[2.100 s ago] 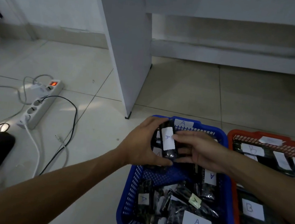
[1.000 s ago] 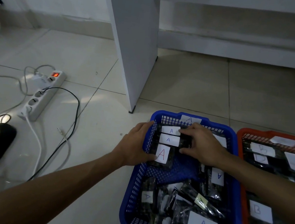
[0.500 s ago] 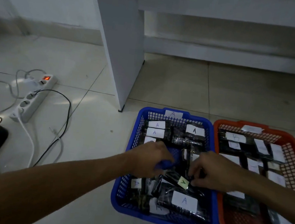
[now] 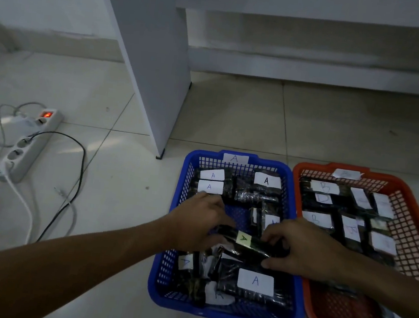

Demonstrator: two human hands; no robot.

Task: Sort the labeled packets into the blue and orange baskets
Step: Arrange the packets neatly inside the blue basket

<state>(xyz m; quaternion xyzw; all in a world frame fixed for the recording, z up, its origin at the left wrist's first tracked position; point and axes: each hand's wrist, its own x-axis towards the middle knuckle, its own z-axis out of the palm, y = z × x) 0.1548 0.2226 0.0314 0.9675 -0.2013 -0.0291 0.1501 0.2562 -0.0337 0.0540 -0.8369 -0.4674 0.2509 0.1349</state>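
Far left on the tiled floor (image 4: 119, 200): white power strip (image 4: 29, 146) with a lit red switch, black and white cables trailing beside it. Behind, a grey cabinet panel (image 4: 151, 67) standing just beyond the baskets.

Centre: blue basket (image 4: 221, 315), tagged A on its far rim, holding dark packets with A labels at the far end and the near end. Left hand (image 4: 196, 227) reaching in over the basket's left side, fingers curled on the left end of a dark packet with a green A label (image 4: 244, 243). Right hand (image 4: 300, 249) closed on the same packet's right end. Packet lying tilted, over the basket's middle, above the other packets.

Right: orange basket (image 4: 304, 175) touching the blue one, tagged on its far rim, filled with B-labelled packets (image 4: 325, 187); right forearm crossing over its near part.
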